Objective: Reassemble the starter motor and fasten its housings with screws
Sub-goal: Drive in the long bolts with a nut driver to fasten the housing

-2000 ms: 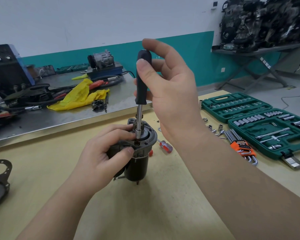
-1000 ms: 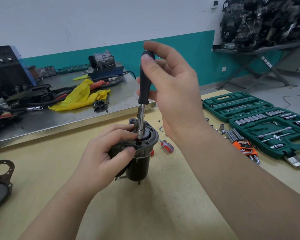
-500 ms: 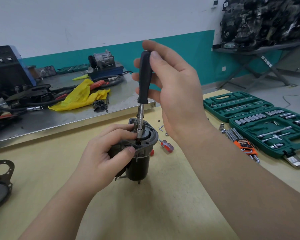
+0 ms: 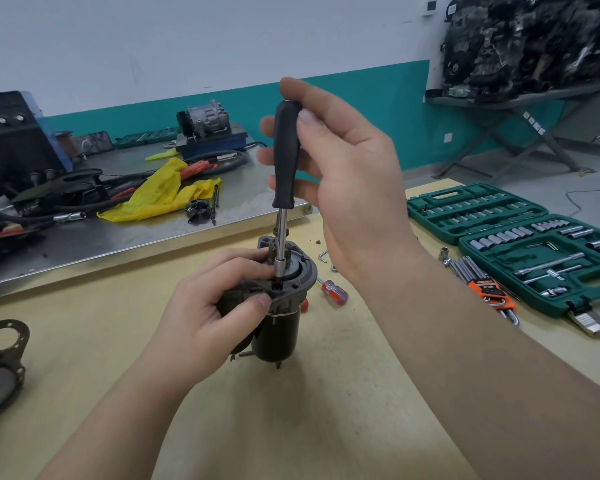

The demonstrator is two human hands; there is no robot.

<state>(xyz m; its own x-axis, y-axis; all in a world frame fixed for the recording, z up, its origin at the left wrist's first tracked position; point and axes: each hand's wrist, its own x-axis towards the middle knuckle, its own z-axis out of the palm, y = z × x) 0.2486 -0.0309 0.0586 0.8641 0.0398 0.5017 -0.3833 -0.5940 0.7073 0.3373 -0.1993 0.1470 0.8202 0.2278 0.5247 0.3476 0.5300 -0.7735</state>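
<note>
Pale wood forms the near workbench [image 4: 326, 410], and a black starter motor [image 4: 278, 327] stands upright on it near the middle. The left hand [image 4: 208, 313] wraps around the motor's upper body, fingers curled over the grey end housing [image 4: 298, 271] and thumb pressed to its rim. The right hand [image 4: 354, 174] holds a nut driver [image 4: 284, 161] by its black handle, thumb on the near side and fingertips behind; the steel shaft runs straight down, and its socket tip sits in a hole in the housing (whether a screw is there is hidden). Just right of the motor lies a small red-handled screwdriver [image 4: 335, 291]. Further right sit an orange-held set of hex keys [image 4: 482, 282] and an open green socket case [image 4: 534, 251]. At the left edge lies a separate grey bracket housing [image 4: 0, 355]. Beyond, on the far metal table [image 4: 118, 233], a yellow rag [image 4: 160, 195] lies among black cables.
</note>
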